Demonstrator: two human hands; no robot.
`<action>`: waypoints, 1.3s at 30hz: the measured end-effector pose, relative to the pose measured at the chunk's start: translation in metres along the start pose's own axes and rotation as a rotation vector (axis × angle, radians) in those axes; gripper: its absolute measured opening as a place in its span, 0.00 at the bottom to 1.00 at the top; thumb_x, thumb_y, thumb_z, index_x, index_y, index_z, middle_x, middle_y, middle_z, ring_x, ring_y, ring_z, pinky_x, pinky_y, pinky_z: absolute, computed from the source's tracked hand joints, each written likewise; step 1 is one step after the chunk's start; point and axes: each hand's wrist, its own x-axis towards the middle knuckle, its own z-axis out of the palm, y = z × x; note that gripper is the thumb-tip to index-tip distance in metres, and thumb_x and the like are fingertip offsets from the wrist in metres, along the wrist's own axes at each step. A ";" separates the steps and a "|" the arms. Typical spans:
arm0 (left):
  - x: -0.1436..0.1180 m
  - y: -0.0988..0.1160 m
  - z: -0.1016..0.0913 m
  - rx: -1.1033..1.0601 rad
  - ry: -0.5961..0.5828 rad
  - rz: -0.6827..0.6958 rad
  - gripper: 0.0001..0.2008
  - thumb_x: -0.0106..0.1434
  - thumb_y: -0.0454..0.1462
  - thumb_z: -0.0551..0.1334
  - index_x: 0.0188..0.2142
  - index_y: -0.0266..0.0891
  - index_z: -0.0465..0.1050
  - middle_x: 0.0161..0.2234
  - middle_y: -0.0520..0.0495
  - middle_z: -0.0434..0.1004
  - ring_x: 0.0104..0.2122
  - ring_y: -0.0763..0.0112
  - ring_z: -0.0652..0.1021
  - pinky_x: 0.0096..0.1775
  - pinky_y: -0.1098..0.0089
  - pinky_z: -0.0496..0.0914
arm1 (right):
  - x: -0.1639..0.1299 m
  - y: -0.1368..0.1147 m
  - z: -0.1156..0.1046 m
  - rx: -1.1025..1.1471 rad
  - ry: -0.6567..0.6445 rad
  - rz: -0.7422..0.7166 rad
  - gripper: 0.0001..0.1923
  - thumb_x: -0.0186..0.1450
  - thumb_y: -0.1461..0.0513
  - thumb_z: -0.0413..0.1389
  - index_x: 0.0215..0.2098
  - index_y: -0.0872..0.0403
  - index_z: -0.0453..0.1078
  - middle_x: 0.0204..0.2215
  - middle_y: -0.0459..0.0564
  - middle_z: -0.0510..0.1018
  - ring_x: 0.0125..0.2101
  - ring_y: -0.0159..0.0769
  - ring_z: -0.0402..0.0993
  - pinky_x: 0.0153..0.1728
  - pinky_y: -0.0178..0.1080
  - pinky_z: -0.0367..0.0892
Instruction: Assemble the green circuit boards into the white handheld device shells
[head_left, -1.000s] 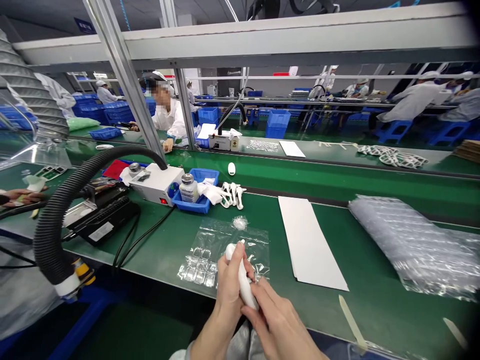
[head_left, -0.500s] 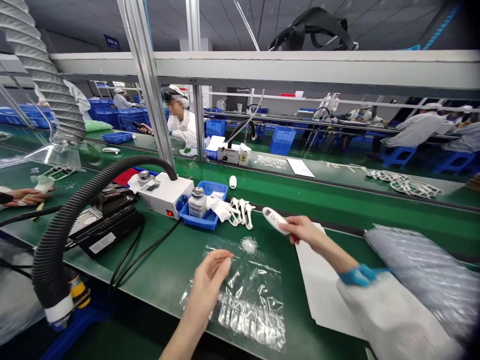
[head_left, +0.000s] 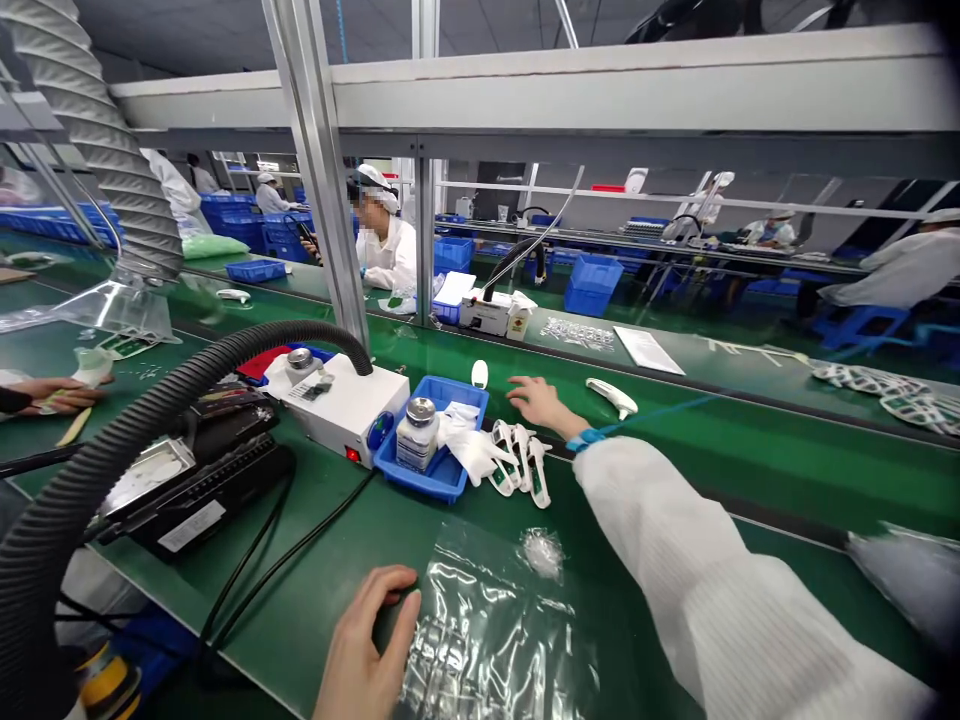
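My right hand (head_left: 541,404) reaches over the green conveyor belt (head_left: 705,440), fingers spread and holding nothing. Just left of its fingertips is a white oval piece (head_left: 480,374) on the belt. To the right of that hand lies a white handheld device (head_left: 611,398), shaped like a thermometer. My left hand (head_left: 369,635) hovers low at the bench, fingers bent and thumb apart, with nothing visible in it. Beside it, a clear plastic bag (head_left: 495,610) lies flat. A small clump of clear pieces (head_left: 541,553) sits at the bag's upper right.
A blue tray (head_left: 420,482) holds a metal-capped bottle (head_left: 417,435) and white cloth. Several white curved parts (head_left: 521,458) lie beside it. Further left stand a white box (head_left: 337,400) with a black hose (head_left: 172,400) and a co-worker's hands (head_left: 56,395). Bubble wrap (head_left: 907,575) is at right.
My right hand has let go of the white device, which now lies on the belt, and has moved left and forward. My left hand has shifted left and nearer. The view has turned.
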 end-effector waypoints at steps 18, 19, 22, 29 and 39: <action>0.003 -0.007 -0.001 0.093 -0.053 0.054 0.16 0.62 0.52 0.55 0.40 0.46 0.71 0.44 0.45 0.72 0.43 0.60 0.74 0.40 0.68 0.70 | -0.088 -0.006 -0.064 0.072 0.170 -0.028 0.13 0.63 0.67 0.46 0.38 0.57 0.73 0.36 0.57 0.70 0.36 0.41 0.67 0.38 0.40 0.60; 0.003 -0.007 -0.001 0.090 -0.041 0.077 0.16 0.62 0.52 0.55 0.39 0.46 0.71 0.43 0.45 0.73 0.42 0.60 0.74 0.40 0.67 0.69 | -0.104 -0.009 -0.062 0.095 0.123 -0.032 0.11 0.63 0.66 0.48 0.34 0.56 0.74 0.33 0.55 0.70 0.34 0.40 0.68 0.37 0.39 0.60; 0.001 -0.001 -0.001 0.063 0.014 0.138 0.15 0.62 0.50 0.55 0.37 0.45 0.72 0.41 0.46 0.74 0.41 0.61 0.74 0.42 0.66 0.68 | -0.140 -0.024 -0.044 0.182 -0.007 -0.009 0.12 0.60 0.57 0.56 0.23 0.55 0.71 0.26 0.50 0.71 0.29 0.37 0.68 0.33 0.36 0.60; -0.021 0.038 0.015 -0.157 -0.056 0.157 0.14 0.61 0.49 0.58 0.35 0.42 0.74 0.38 0.47 0.77 0.40 0.63 0.75 0.44 0.67 0.67 | -0.175 -0.031 -0.028 0.431 -0.163 0.294 0.15 0.60 0.61 0.54 0.17 0.53 0.58 0.11 0.42 0.63 0.12 0.29 0.62 0.18 0.33 0.56; -0.066 0.071 0.088 -1.048 -0.328 -0.271 0.20 0.53 0.43 0.69 0.42 0.36 0.71 0.38 0.43 0.78 0.39 0.65 0.77 0.42 0.67 0.69 | -0.322 -0.108 -0.071 0.859 -0.306 0.088 0.14 0.66 0.52 0.47 0.28 0.50 0.61 0.22 0.43 0.68 0.19 0.32 0.65 0.22 0.35 0.62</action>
